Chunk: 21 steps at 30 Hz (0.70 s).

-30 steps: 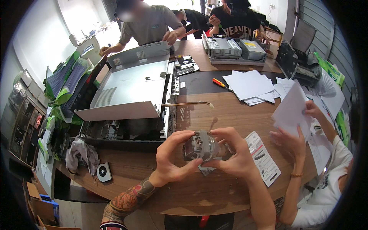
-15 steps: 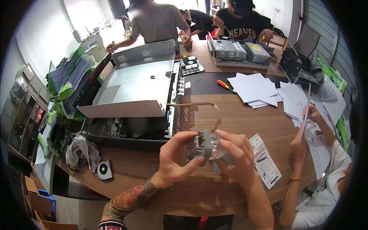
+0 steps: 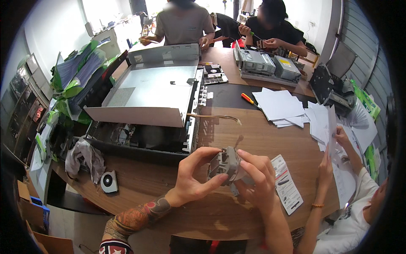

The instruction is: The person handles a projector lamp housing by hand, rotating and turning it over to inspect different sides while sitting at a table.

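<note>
The right grip (image 3: 259, 180) hides much of the right end of the grey part (image 3: 229, 163), whose underside is hard to make out; both forearms are cut off at the lower edge. The left grip (image 3: 195, 174) pinches its left end, thumb below, fingers above, while the right grip's fingers curve around its right side, over the tabletop (image 3: 211, 216) near the metal casing (image 3: 148, 86).
</note>
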{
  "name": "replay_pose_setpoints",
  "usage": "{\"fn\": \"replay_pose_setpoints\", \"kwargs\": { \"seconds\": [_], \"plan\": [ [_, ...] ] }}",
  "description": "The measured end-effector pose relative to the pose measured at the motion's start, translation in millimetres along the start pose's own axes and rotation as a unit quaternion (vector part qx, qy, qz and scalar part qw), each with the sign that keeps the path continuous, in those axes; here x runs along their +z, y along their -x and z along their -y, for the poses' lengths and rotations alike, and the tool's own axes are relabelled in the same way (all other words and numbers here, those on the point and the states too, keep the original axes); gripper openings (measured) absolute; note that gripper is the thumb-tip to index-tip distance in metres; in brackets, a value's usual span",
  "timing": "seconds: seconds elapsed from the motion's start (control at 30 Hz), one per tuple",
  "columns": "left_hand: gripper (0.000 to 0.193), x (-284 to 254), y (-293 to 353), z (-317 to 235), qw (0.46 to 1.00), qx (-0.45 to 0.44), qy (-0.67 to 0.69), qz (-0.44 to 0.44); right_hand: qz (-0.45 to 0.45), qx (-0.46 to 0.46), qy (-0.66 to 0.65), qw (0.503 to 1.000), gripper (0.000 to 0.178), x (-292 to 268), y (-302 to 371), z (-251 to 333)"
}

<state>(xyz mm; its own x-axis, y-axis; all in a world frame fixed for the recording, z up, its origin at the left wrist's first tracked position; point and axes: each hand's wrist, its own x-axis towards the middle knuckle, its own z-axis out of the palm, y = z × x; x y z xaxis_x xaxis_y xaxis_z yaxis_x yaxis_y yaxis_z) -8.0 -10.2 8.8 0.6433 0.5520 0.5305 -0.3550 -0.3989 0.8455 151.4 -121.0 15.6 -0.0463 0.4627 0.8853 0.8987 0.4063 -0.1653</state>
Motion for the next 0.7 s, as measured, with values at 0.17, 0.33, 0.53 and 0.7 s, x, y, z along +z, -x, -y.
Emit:
{"fn": "replay_pose_setpoints", "kwargs": {
  "seconds": [0.17, 0.33, 0.53, 0.7],
  "plan": [
    [0.05, -2.9, -0.1, -1.2, 1.0, -0.009, 0.009, -0.002, 0.004, -0.003, 0.001, 1.0, 0.056, 4.9, 0.5, 1.1],
    [0.049, -0.6, -1.4, -2.2, 0.999, -0.025, 0.026, 0.003, 0.006, -0.011, 0.016, 1.0, 0.052, 2.5, 2.0, 1.3],
    [0.05, -0.7, -1.9, -3.3, 0.999, -0.04, 0.034, 0.003, -0.003, -0.011, 0.022, 1.0, 0.05, 5.4, 3.6, 0.5],
    [0.051, -0.5, -1.2, -2.2, 0.999, -0.026, 0.035, 0.009, -0.003, -0.014, 0.019, 1.0, 0.049, 3.8, 2.2, 1.1]
  ]
}}
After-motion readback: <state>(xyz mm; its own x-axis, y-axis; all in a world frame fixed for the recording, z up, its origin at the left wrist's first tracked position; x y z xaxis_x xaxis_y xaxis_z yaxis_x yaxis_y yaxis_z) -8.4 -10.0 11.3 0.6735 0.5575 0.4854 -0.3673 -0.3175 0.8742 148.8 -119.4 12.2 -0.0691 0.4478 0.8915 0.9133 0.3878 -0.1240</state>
